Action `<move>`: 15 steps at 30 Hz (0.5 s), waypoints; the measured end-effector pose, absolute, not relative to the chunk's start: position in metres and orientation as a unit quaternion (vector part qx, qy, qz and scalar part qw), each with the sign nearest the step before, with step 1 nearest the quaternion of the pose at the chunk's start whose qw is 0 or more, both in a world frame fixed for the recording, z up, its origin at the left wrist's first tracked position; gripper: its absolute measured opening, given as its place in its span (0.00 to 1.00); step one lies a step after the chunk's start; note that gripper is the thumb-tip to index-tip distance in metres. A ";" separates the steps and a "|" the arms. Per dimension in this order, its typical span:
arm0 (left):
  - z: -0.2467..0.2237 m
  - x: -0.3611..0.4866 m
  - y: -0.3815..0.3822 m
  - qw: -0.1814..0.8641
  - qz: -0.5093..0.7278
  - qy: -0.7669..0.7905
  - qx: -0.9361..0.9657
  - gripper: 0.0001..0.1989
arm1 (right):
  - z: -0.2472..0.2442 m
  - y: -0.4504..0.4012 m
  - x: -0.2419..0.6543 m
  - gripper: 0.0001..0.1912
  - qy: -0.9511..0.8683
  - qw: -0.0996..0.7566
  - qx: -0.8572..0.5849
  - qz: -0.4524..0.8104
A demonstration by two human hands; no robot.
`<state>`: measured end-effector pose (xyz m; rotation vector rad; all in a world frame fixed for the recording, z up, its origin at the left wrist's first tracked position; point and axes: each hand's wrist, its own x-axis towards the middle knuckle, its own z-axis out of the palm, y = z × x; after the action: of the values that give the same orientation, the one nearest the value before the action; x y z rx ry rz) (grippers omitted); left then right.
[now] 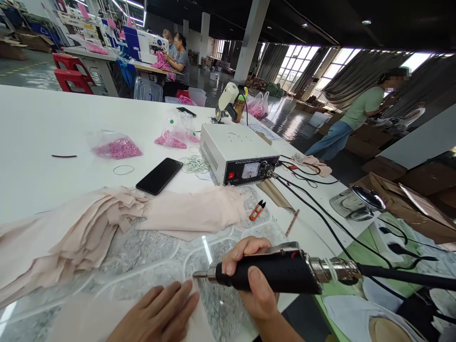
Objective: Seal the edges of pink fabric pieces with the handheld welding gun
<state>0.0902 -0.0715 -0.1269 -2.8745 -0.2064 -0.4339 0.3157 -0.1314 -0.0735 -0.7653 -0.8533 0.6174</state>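
My right hand [254,280] is wrapped round a black handheld tool [270,273] with a metal tip and a thick cable. The tip points left, at the edge of a pale pink cloth piece [201,316] on the grey marbled mat [142,256]. My left hand [160,311] lies flat on that cloth, fingers stretched out close to the tip. Behind my hands is a folded pale pink cloth [195,209], and to the left a layered stack of the same cloth [67,232]. Orange-handled snips [257,210] rest right of the folded cloth.
A white control box [238,152] with cables stands on the white table [35,123]. Nearby are a black phone [160,175], bags of pink pieces [119,146] and a metal cup [356,203]. One person [359,111] is at the right; two others sit at sewing machines.
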 end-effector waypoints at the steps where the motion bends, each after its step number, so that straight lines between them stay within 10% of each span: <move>1: -0.126 0.091 -0.072 0.116 -0.147 -0.071 -0.980 0.25 | -0.075 -0.131 0.316 0.08 -0.389 0.802 -0.354 0.283; 15: -0.117 0.087 -0.071 0.064 -0.104 -0.080 -0.989 0.35 | -0.082 -0.124 0.319 0.09 -0.386 0.819 -0.313 0.287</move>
<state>0.0866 -0.0712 -0.1172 -2.9866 -0.2417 -0.3139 0.3187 -0.1236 -0.0820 -0.6666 -0.8226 0.6122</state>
